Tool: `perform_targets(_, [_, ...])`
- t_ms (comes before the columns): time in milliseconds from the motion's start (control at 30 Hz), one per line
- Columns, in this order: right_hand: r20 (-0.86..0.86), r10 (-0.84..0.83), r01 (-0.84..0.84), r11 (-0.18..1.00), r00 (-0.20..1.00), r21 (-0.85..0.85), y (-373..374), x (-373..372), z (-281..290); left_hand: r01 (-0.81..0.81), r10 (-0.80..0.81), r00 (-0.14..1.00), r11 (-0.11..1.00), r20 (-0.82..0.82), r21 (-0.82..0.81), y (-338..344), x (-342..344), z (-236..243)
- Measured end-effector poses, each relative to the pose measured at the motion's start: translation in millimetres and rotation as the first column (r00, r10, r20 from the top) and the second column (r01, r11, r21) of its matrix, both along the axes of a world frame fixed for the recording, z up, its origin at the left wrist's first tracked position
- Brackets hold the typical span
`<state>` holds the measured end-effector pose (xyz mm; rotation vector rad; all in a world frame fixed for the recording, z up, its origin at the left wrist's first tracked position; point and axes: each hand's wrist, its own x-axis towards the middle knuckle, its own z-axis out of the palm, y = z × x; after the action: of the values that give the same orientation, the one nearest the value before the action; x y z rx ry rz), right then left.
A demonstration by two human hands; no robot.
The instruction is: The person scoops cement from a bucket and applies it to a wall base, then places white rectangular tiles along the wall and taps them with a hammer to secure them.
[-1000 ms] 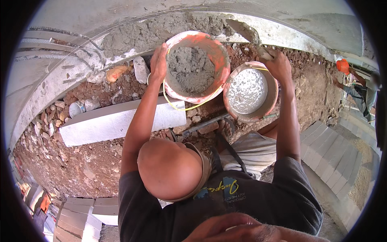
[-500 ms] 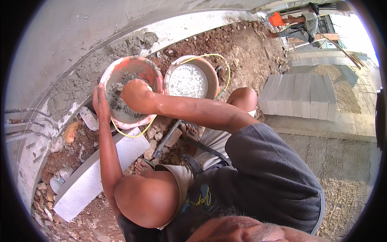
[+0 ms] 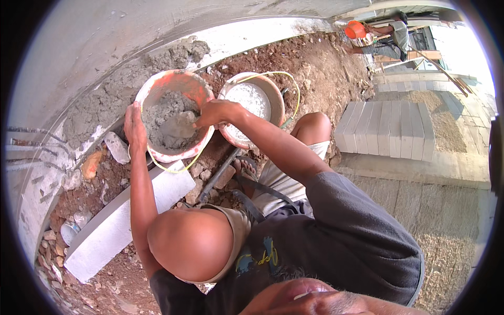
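Observation:
My left hand (image 3: 135, 126) grips the left side of an orange mortar bucket (image 3: 185, 84), its fingers along the rim. Grey wet mortar (image 3: 169, 105) lies inside the bucket. My right hand (image 3: 218, 112) is closed round the handle of a trowel (image 3: 178, 126) at the bucket's right side. The trowel's grey, mortar-coated blade points left and rests on or just over the mortar; I cannot tell which. The handle is mostly hidden in my fist. Just right of this bucket stands a second bucket (image 3: 276, 102) with bright, watery liquid, partly covered by my right wrist.
A pale block (image 3: 113, 231) lies beside my left forearm. Spread mortar (image 3: 100, 115) lines the wall base, with bent rebar (image 3: 37, 152) sticking out at left. Stacked grey blocks (image 3: 386, 128) stand at right. Farther off, a person (image 3: 400, 39) holds an orange bucket (image 3: 355, 30).
My right hand has drawn back rightward from the mortar to the bucket's right rim, bringing the trowel blade into view. My left hand stays on the rim. The far person's orange bucket has turned.

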<state>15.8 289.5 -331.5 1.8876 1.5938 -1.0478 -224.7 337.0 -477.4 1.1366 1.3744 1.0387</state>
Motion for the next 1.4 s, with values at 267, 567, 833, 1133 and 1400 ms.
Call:
perform_targets(267, [0.455,0.272,-0.369,0.919,0.848,0.138,46,19,72,-0.043,0.046,0.994,0.999,-0.095,0.027,-8,1,5])
perform_targets(567, [0.23,0.48,-0.512,0.853,0.846,0.104,2,-34,-6,0.034,-0.043,0.996,0.993,-0.08,-0.113,-4,-1,9])
perform_targets(833, [0.068,0.404,-0.403,0.915,0.912,-0.021,-2,-34,-2,-0.058,0.059,0.998,0.998,-0.034,0.026,-3,4,10])
perform_targets(1133, [-0.208,0.482,-0.446,0.873,0.851,0.199,-16,-39,-38,-0.07,0.069,0.998,0.994,-0.013,-0.082,-1,4,0])
perform_targets(1400, [-0.356,-0.394,0.345,0.918,0.847,-0.196,-47,-22,7,-0.07,0.075,0.988,0.996,0.132,-0.048,7,-2,-24])
